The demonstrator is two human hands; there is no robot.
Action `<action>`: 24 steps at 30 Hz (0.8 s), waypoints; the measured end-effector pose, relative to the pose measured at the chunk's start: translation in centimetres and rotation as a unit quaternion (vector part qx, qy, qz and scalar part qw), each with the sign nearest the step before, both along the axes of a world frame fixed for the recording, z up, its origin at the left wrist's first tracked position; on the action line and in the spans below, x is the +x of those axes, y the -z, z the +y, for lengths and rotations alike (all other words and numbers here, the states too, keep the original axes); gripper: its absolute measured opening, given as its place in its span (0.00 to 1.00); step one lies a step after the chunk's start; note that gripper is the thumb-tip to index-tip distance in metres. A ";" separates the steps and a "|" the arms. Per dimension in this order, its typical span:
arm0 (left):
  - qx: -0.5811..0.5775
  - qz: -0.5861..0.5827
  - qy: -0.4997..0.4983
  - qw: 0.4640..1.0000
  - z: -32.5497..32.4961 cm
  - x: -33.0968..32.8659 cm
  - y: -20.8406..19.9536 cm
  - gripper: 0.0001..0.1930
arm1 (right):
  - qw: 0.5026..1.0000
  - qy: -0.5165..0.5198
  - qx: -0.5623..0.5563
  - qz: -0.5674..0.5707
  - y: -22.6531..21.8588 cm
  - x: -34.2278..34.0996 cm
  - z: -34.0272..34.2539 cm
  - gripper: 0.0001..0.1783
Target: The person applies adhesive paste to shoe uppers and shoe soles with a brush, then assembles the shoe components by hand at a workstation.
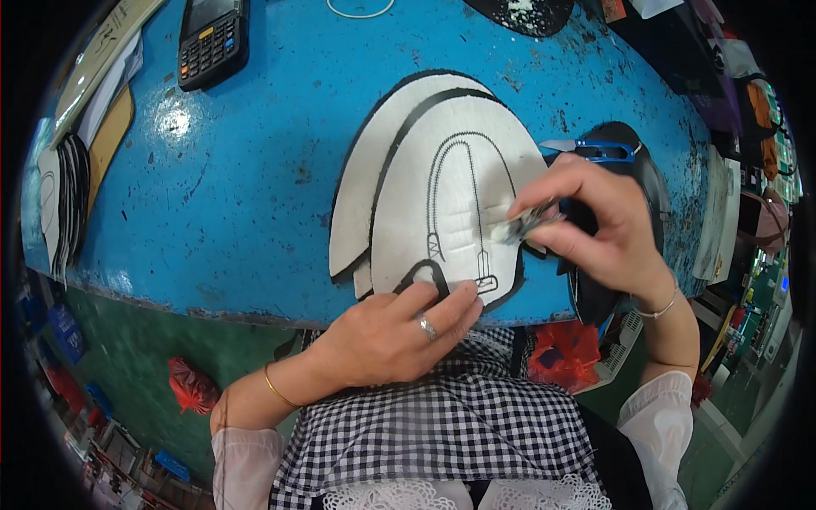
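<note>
A white, dark-edged panel with black stitched lines lies on top of a similar white panel at the table's near edge. My left hand, wearing a ring, grips the top panel's lower edge, its fingers bent over the white face and the thumb hidden. In my right hand, a small crumpled grey-and-black wad is pinched between thumb and fingers. The wad touches the right side of the stitched face. Its material is too blurred to name. Blue-handled thread snips lie just beyond the right hand.
Black curved pieces lie under and beside my right forearm. A handheld keypad device sits at the far left of the blue table. Stacked panels stand along the left edge. A black piece with white crumbs is at the back.
</note>
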State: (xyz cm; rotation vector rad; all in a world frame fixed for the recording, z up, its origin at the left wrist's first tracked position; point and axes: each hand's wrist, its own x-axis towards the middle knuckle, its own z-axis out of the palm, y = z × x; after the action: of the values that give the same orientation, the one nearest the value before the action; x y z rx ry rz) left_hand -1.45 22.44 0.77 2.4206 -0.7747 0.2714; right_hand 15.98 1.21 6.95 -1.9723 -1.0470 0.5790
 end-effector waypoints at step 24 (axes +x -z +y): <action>-0.008 -0.002 -0.010 1.000 -0.3 -0.2 0.3 0.18 | 0.980 -0.048 -0.004 -0.193 1.3 -0.2 1.7 0.14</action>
State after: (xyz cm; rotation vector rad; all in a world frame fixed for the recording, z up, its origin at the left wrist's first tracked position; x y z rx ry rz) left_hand -1.70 22.18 0.42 2.4142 -0.7472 0.2884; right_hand 15.74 2.92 5.62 -2.0998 -1.3827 0.2514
